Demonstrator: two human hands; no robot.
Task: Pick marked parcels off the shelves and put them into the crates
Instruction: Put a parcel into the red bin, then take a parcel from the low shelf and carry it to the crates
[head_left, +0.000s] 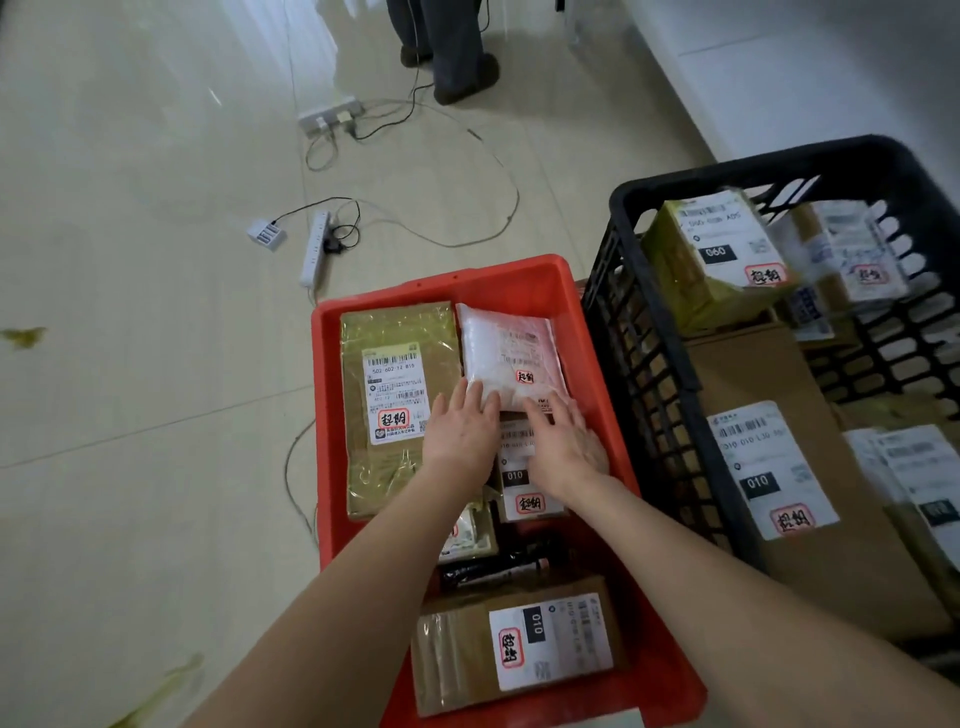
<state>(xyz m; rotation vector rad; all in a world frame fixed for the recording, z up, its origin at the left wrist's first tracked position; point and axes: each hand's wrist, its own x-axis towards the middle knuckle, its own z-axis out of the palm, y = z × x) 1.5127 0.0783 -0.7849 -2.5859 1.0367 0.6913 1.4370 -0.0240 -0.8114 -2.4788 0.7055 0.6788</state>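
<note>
A red crate (441, 283) on the floor holds several marked parcels. At its far right lies a white plastic-bag parcel (506, 353) with a red-circled mark. My left hand (462, 431) rests flat with straight fingers on the bag's near left corner. My right hand (563, 441) lies flat at the bag's near right edge, over a small labelled box (519, 493). A long taped brown parcel (395, 405) fills the crate's left side. A cardboard box with a white label (524, 644) sits at the near end.
A black mesh crate (639, 332) to the right holds several labelled cardboard boxes. Power strips (314, 249) and loose cables lie on the tiled floor beyond the red crate. A person's legs (452, 47) stand at the far end.
</note>
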